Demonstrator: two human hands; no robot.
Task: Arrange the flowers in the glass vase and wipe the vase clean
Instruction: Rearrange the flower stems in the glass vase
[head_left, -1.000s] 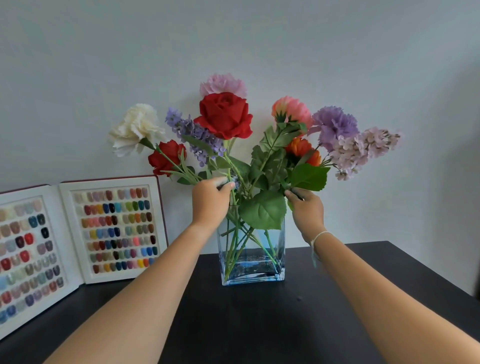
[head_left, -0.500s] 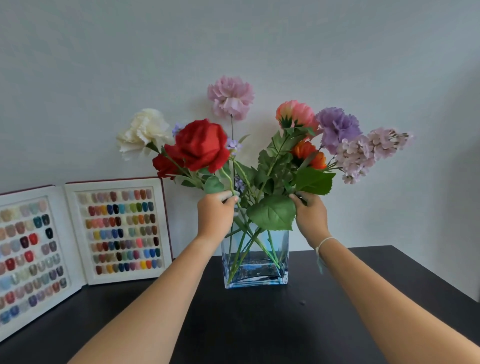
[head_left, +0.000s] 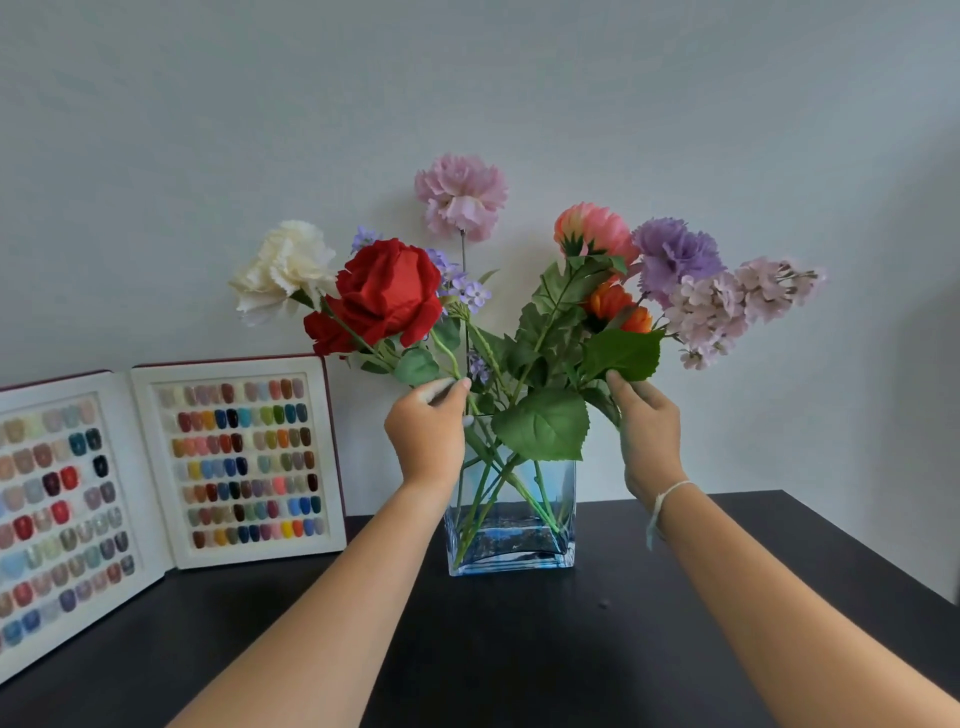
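A square blue-tinted glass vase stands on the black table with several flower stems crossing inside it. My left hand pinches the stem just below the big red rose, which leans left beside a white carnation. A pink carnation stands tallest at the back. On the right, my right hand holds the stems under a large green leaf, below the orange flower, purple carnation and pale lilac sprays.
An open display book of coloured nail samples leans against the grey wall at the left, on the table. The table's right edge runs diagonally near the lower right.
My left hand has swung the red rose from the bouquet's centre down to the left, uncovering the pink carnation. My right hand has shifted slightly up the right-hand stems.
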